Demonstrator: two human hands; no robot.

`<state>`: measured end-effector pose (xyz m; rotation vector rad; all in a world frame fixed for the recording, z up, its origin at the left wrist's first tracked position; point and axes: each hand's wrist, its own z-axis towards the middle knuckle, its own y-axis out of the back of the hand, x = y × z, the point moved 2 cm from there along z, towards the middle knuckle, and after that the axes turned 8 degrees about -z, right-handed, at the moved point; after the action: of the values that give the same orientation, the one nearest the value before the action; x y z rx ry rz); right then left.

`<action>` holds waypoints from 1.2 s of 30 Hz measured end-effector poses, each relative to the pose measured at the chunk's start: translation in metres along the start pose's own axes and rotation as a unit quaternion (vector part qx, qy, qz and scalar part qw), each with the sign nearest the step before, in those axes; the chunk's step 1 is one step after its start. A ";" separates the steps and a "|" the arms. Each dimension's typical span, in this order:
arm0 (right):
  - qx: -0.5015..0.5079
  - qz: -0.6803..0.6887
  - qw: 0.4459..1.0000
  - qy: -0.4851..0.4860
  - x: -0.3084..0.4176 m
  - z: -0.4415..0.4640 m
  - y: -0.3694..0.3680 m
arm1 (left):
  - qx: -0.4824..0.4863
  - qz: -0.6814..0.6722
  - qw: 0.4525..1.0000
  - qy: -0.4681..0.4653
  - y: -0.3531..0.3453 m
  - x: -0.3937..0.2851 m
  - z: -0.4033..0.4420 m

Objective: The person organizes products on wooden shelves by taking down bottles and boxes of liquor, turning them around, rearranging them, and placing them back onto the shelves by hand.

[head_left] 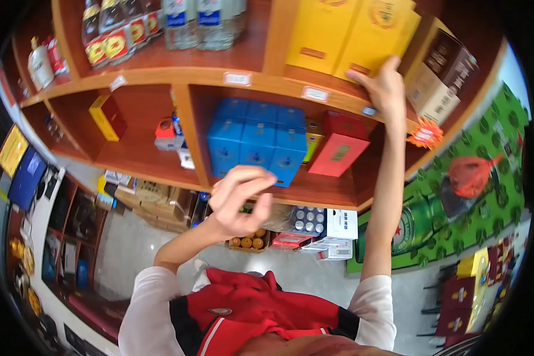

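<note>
My right hand [387, 89] reaches up to the upper shelf. Its thumb lies on the lower front of a yellow box [371, 38] and its fingers are at that box's right side. Another yellow box [320, 35] stands directly left of it. My left hand [238, 200] is raised in front of the lower shelf with loosely bent fingers, a gap between thumb and fingers, and nothing in it. Behind it stand several blue boxes [256, 139]. A red box [339, 143] is to their right, with a narrow yellow-green box [312, 142] between them.
A brown and cream box [439, 74] stands right of the yellow boxes. Glass bottles [210, 24] fill the upper left bays. An orange star tag [426, 134] juts from the shelf edge [237, 78]. Below are canned drinks [308, 221] and a crate of orange fruit [249, 243].
</note>
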<state>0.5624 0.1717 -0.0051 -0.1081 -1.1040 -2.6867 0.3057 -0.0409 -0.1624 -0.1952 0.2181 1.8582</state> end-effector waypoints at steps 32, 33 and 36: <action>0.200 0.183 0.944 -0.190 0.318 -0.424 -0.154 | -0.085 0.568 0.784 0.236 0.569 0.442 -0.115; 0.213 0.198 0.937 -0.195 0.326 -0.426 -0.158 | -0.103 0.541 0.807 0.213 0.565 0.440 -0.118; 0.234 0.218 0.928 -0.190 0.346 -0.428 -0.165 | -0.096 0.497 0.836 0.212 0.559 0.439 -0.118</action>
<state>0.1956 -0.0796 -0.3685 -0.7200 -1.5792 -1.9960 -0.3538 0.1750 -0.3558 -0.7499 0.5079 2.8663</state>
